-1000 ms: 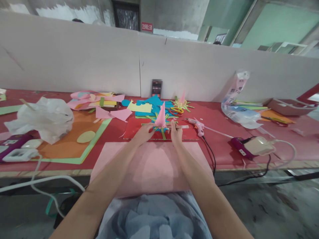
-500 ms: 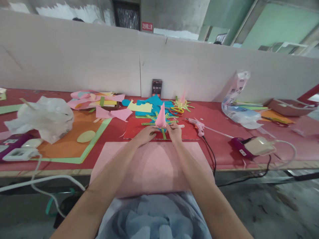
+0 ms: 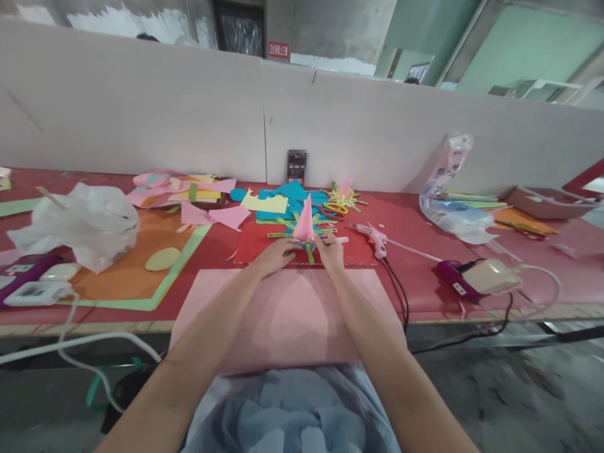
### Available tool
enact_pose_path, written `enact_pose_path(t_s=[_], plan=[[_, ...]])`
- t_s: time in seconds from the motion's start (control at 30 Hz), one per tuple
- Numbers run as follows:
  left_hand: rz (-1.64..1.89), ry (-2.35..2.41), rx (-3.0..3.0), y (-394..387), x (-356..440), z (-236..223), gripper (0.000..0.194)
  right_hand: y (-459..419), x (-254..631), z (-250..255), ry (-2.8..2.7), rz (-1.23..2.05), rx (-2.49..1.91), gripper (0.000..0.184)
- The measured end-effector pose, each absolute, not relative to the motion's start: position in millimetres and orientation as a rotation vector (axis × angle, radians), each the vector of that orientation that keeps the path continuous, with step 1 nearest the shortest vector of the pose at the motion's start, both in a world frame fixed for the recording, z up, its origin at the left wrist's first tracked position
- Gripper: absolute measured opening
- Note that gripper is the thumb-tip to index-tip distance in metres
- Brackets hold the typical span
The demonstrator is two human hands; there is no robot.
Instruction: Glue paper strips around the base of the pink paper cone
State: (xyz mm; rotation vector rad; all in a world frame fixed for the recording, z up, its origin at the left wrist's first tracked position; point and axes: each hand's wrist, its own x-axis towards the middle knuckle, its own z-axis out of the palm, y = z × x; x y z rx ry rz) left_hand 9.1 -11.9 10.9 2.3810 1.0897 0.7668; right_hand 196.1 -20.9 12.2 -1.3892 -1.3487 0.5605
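Clock directions run from the pink cone at centre, twelve being away from the person. One white partition (image 3: 165, 113) spans the far side, behind one red table (image 3: 403, 220). One pink sheet (image 3: 297, 321) lies at six; one orange sheet (image 3: 123, 277), over green, toward half past eight.

Containers: one white plastic bag (image 3: 99, 220) at nine and one bin (image 3: 550, 204) at three; the contents of both are unclear. Two purple power strips (image 3: 460, 283) sit at half past three and half past eight. One glue gun (image 3: 374, 238) lies just past three.

The left hand (image 3: 276, 255), at seven, has curled fingers touching the cone's base; the right hand (image 3: 331, 250), at five, has thumb and fingers close together there. Whether either pinches it I cannot tell.

Two pink cones: one upright cone (image 3: 304, 220) between the hands, one farther cone (image 3: 346, 187) at two. Two scissors (image 3: 340, 210): at two and three.
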Motion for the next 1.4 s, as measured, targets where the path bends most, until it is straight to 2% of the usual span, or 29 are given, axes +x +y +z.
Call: enact_pose_path(t_s=[1.4], plan=[[0.743,1.091,2.38,-13.3,8.8,13.3,0.034,-20.0,198.0,12.6,-1.356,0.545,-1.432,0.026]])
